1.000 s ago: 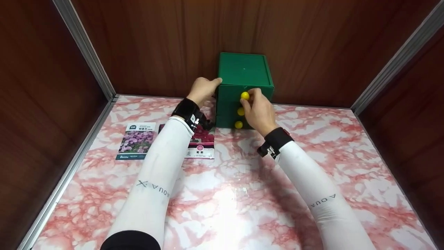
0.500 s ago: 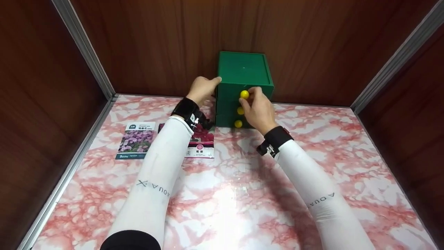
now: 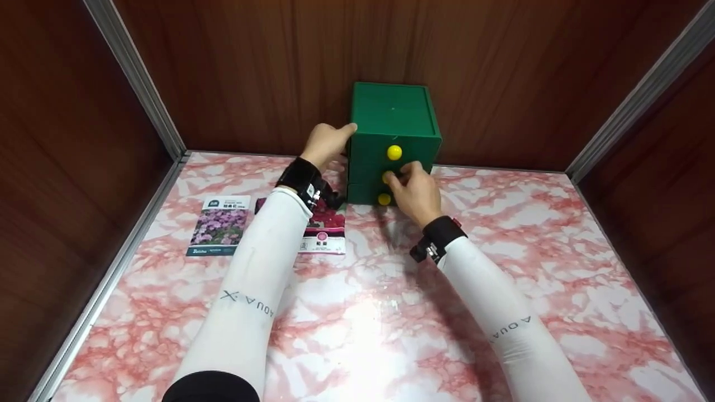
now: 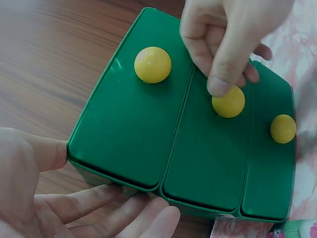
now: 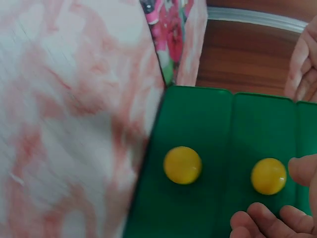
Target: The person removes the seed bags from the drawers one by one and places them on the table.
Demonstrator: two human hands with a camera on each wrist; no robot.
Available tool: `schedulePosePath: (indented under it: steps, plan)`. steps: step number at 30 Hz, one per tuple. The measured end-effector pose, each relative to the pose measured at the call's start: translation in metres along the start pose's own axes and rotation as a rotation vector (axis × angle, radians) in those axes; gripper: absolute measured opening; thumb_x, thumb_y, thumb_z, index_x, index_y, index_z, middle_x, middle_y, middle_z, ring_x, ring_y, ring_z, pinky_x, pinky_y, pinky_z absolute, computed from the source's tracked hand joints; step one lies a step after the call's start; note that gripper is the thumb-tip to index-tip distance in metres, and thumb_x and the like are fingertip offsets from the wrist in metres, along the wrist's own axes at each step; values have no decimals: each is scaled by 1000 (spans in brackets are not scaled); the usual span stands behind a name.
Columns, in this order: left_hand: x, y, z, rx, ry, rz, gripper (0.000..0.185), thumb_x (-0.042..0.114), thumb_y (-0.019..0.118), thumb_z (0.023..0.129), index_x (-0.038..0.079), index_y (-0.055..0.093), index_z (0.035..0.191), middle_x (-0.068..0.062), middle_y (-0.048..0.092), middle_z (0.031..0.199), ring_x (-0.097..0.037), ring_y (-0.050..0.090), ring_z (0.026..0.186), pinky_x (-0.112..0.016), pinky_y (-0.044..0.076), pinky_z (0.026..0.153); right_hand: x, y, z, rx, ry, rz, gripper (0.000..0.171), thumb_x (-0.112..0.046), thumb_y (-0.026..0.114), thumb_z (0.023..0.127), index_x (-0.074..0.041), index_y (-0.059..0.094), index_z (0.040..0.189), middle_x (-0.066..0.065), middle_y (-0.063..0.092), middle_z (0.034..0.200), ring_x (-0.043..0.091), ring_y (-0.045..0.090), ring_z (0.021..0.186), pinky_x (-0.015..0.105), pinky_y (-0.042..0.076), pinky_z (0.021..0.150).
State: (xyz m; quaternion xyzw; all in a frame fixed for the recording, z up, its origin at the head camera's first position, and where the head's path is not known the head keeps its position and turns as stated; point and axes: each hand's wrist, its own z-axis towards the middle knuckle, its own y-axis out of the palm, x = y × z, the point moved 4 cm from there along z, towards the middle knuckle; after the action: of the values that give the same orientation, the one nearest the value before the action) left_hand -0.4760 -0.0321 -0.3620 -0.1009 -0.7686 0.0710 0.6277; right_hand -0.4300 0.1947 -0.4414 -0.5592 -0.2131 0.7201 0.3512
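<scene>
A green three-drawer box (image 3: 391, 109) stands against the back wall, its drawer fronts flush. Each drawer bears a round yellow knob: the top knob (image 3: 394, 152), the middle knob (image 4: 229, 103) and the bottom knob (image 3: 384, 199). My left hand (image 3: 325, 144) steadies the box's left side, thumb against the top front corner, fingers fairly straight along the side. My right hand (image 3: 416, 192) is at the middle knob. In the right wrist view its thumb and loosely bent fingers stand around that knob, with a small gap showing.
Two flower-picture packets lie left of the box: a purple-flower packet (image 3: 219, 226) and a red-flower packet (image 3: 325, 231) partly under my left forearm. Dark wood-grain walls (image 3: 503, 84) with grey metal edges enclose the pink marbled tabletop (image 3: 346, 335).
My right hand has left the top knob and moved down to the middle knob, so the top knob shows fully. My left hand keeps its place at the box's corner.
</scene>
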Motion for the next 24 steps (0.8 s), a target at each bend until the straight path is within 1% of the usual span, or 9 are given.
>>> schedulePosePath:
  steps: [4, 7, 10, 12, 15, 19, 22, 24]
  plan:
    - [-1, 1, 2, 6, 1, 15, 64, 51, 64, 112, 1, 54, 150, -18, 68, 120, -39, 76, 105, -30, 60, 51, 3, 7, -1, -23, 8, 19, 45, -45, 73, 109, -5, 64, 127, 12, 75, 112, 28, 72, 98, 44, 62, 88]
    - [-1, 2, 2, 8, 7, 28, 65, 53, 63, 111, 1, 55, 149, -19, 70, 120, -33, 74, 95, -31, 60, 53, 2, 11, -2, -28, 11, 42, 45, -44, 75, 108, -5, 63, 125, 12, 74, 113, 28, 72, 99, 42, 63, 88]
    - [-2, 2, 1, 9, 15, 37, 65, 54, 63, 111, 1, 56, 148, -19, 69, 123, -28, 71, 87, -32, 61, 55, 2, 12, -1, -28, 35, 77, 42, -42, 76, 108, -6, 62, 125, 12, 73, 114, 28, 71, 101, 42, 64, 90]
    - [-2, 2, 1, 10, 21, 40, 65, 54, 63, 111, 0, 57, 148, -19, 69, 124, -27, 71, 87, -33, 61, 56, 2, 13, -1, -23, 49, 98, 40, -40, 76, 108, -6, 62, 123, 12, 72, 114, 28, 71, 102, 42, 64, 90]
    - [-3, 3, 2, 8, 35, 31, 65, 53, 63, 111, -1, 57, 147, -19, 68, 121, -36, 76, 94, -32, 60, 53, 2, 13, -1, -19, 48, 114, 37, -37, 76, 108, -6, 61, 120, 12, 71, 113, 28, 71, 101, 42, 64, 90]
    - [-4, 2, 2, 5, 50, 24, 64, 52, 64, 111, -2, 57, 145, -19, 69, 117, -32, 76, 82, -31, 60, 50, 1, 14, -3, -39, 65, 129, 36, -36, 76, 109, -6, 60, 119, 12, 70, 112, 28, 70, 99, 41, 64, 90]
    - [-4, 0, 0, 9, 45, 35, 64, 53, 64, 111, -1, 59, 143, -19, 70, 116, -23, 70, 69, -30, 59, 50, 0, 14, -6, -57, 83, 138, 36, -37, 75, 109, -7, 60, 121, 12, 70, 114, 27, 71, 99, 41, 64, 90]
    - [-4, 0, -1, 11, 42, 35, 63, 53, 64, 111, -1, 60, 142, -19, 70, 116, -25, 72, 73, -30, 59, 49, 1, 14, -9, -57, 78, 140, 36, -37, 75, 109, -7, 60, 121, 11, 71, 113, 26, 72, 99, 41, 64, 90]
